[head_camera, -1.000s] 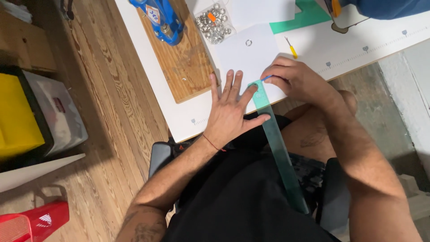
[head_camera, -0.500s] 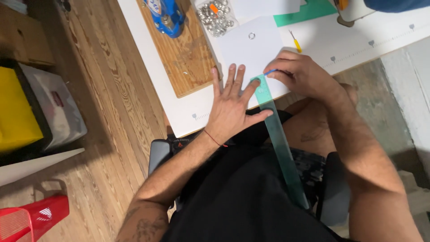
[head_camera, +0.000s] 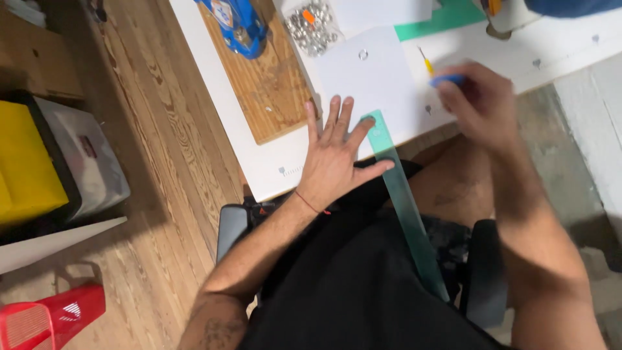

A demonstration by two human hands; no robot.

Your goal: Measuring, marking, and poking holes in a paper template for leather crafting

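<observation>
From the head view, the left hand (head_camera: 335, 161) lies flat with fingers spread, pressing down the near end of a long translucent green ruler (head_camera: 403, 201) and the white sheet (head_camera: 372, 84) beneath it at the edge of the white worktop (head_camera: 272, 168); its grip is apart, clamped on nothing, only bearing down. The ruler runs off the worktop edge and out over the person's lap. The right hand (head_camera: 476, 100) is blurred and raised off to the right of the sheet, its fingers closed around a small blue tool (head_camera: 448, 80), probably a pen or knife, though the blur hides which. Any line along the ruler looks finished or paused, since the tool is off the sheet; no mark can be made out on the paper. A wooden board (head_camera: 272, 84), a bag of metal eyelets (head_camera: 313, 26) and a blue tool (head_camera: 234, 23) lie beyond. Compared with half a second earlier, the right hand has left the ruler's edge and swung away rightward, while the left hand has stayed planted.
</observation>
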